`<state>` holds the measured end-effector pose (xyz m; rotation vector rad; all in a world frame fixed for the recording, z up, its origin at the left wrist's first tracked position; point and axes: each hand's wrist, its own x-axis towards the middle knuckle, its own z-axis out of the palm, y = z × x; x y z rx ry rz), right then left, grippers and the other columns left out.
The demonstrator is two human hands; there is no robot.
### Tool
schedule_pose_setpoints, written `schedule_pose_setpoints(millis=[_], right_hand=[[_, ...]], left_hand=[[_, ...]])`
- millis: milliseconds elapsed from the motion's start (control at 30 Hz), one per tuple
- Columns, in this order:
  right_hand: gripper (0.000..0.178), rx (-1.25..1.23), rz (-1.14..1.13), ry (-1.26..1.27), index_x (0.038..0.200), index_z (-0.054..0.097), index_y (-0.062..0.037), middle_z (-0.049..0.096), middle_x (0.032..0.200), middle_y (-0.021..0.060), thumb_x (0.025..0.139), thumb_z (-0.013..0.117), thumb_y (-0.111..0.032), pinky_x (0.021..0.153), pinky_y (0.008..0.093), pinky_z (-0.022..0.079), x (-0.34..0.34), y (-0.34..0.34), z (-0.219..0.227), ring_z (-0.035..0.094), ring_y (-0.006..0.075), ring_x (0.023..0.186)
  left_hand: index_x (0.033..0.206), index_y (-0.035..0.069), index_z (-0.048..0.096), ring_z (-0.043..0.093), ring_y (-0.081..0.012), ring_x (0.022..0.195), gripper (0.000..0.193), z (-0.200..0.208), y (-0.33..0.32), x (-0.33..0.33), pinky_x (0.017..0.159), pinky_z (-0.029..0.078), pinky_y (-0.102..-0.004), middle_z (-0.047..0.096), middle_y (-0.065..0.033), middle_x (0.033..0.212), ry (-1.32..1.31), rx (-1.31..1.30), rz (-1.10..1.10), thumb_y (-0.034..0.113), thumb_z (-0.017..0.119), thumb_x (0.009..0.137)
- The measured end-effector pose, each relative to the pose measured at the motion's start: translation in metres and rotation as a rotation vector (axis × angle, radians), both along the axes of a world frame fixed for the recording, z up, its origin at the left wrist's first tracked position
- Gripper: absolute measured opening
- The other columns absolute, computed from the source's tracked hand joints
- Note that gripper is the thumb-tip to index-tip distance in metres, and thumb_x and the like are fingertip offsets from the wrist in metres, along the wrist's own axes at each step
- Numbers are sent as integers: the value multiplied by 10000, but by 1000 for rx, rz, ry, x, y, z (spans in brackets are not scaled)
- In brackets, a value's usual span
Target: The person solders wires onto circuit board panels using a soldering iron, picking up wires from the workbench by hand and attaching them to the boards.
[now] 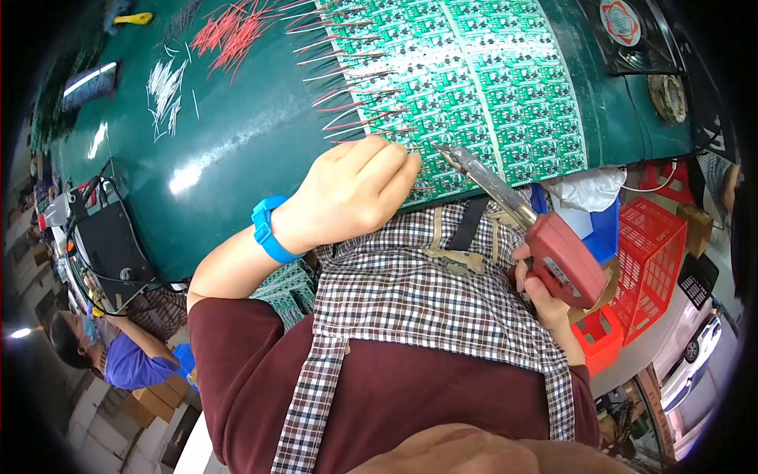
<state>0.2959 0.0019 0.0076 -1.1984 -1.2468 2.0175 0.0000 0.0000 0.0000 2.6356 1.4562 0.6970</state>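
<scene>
The sheet of green circuit boards (521, 95) lies right in front of you, at the near edge of the table, its many small boards set in rows, with red and white wires (339, 71) sticking out along its left side. Your right hand (541, 292) is wrapped round the handle of a red soldering iron (564, 261), whose metal barrel points up and to the left; its tip is over the near part of the sheet, though you cannot tell from here whether it touches. Your left hand (355, 186), with a blue wristband (272, 229) behind it, is curled nearly into a fist over the sheet's near left corner, close to the iron's tip; the fingertips are hidden, so whether they pinch a wire cannot be told. Off to the left on the green table (237, 150) lie a heap of loose red wires (237, 31) and a smaller heap of white ones, with a yellow-handled tool (134, 18) farther out. Beyond the sheet on the right are a black fan (632, 57) and a roll of tape (669, 99). Below that end of the table stand a blue bin (606, 233) and a red crate (651, 261). More boards (284, 294) show under your left arm, over your checked apron's (426, 304) left side, and at far left sits a co-worker in purple (142, 363).
</scene>
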Motion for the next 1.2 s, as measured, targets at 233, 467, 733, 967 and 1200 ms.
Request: schedule_pose_setpoints(millis=[233,467,733,967,1200], right_hand=[[622,52,137,-6,1194,372,41,558,905,66,707,708,-152,629,199,420,4,14,-14,498,79,701],[537,194,-40,5,1106,414,70,490,710,78,775,637,-291,462,227,355,-7,5,-12,439,107,530],[490,140,-41,-33,1076,436,42,481,715,63,764,652,-268,485,226,360,-3,0,-17,445,115,558],[612,354,248,-276,1179,425,67,584,907,59,697,704,-186,694,224,455,17,4,-23,545,94,716],[631,221,42,-98,1175,417,87,602,895,96,691,699,-204,598,209,442,5,5,-11,525,101,642]], left_hand=[[886,-30,587,544,-205,627,289,-4,6,0,490,445,-295,516,-92,777,-2,-15,24,16,579,601],[880,-27,587,541,-205,630,293,-3,8,0,490,444,-291,516,-91,775,-18,-39,14,25,580,591],[885,-26,586,544,-216,646,299,0,10,-5,522,455,-305,525,-95,784,-60,-95,-8,45,577,595],[898,-31,578,549,-227,676,296,1,9,-5,550,463,-306,522,-100,799,-44,-124,-3,42,570,611],[895,-45,566,551,-232,691,290,2,9,-4,556,466,-311,514,-106,822,5,-89,-28,44,565,620]])
